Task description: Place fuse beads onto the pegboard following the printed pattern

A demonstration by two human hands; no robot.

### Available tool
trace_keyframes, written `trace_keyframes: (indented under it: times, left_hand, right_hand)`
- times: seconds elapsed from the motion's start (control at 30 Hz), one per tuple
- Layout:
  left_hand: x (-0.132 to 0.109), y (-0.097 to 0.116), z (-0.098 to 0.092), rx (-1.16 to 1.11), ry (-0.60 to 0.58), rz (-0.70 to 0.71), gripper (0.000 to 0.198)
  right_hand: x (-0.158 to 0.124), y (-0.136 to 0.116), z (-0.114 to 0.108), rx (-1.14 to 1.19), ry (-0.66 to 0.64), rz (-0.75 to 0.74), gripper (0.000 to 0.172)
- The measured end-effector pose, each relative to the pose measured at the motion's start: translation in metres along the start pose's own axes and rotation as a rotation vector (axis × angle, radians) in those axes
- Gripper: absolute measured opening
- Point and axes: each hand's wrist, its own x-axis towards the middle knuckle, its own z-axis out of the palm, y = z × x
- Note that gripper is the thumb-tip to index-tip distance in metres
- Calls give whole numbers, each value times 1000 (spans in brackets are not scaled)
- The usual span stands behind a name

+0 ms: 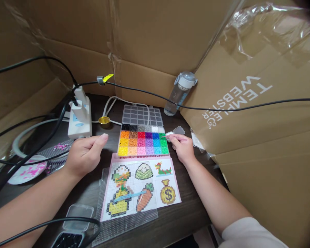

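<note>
My right hand [183, 147] pinches pink tweezers [178, 137], their tips over the green beads at the right side of the bead box [141, 140]. Small beads sorted by colour fill its compartments, and its clear lid [142, 115] lies open behind it. Left of the box, my left hand [85, 155] is curled into a loose fist with the thumb on top, and nothing shows in it. In front of the box lies a bead pattern sheet [157, 196] with pixel pictures. A clear pegboard [129, 227] sits under it, and beads forming a dragon shape lie over the sheet's left side.
A white power strip [80, 129] with plugs and black cables [150, 92] crosses the left and back. A water bottle [177, 96], a gold cup [104, 121], a plate of pink beads [28, 172] and a small box of black beads [68, 239] stand around. Cardboard walls [144, 75] enclose the table.
</note>
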Motion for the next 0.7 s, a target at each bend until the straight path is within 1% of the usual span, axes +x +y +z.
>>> trace_keyframes:
  times: [0.23, 0.5, 0.7]
  left_hand:
    - [1, 1, 0, 16, 3, 5, 46]
    - [0, 4, 1, -2, 7, 8, 46]
    - [0, 2, 0, 0, 4, -4, 46]
  right_hand:
    - [1, 0, 1, 14, 0, 14, 26]
    - [0, -2, 2, 2, 11, 7, 25]
    - [0, -4, 2, 5, 6, 15, 26]
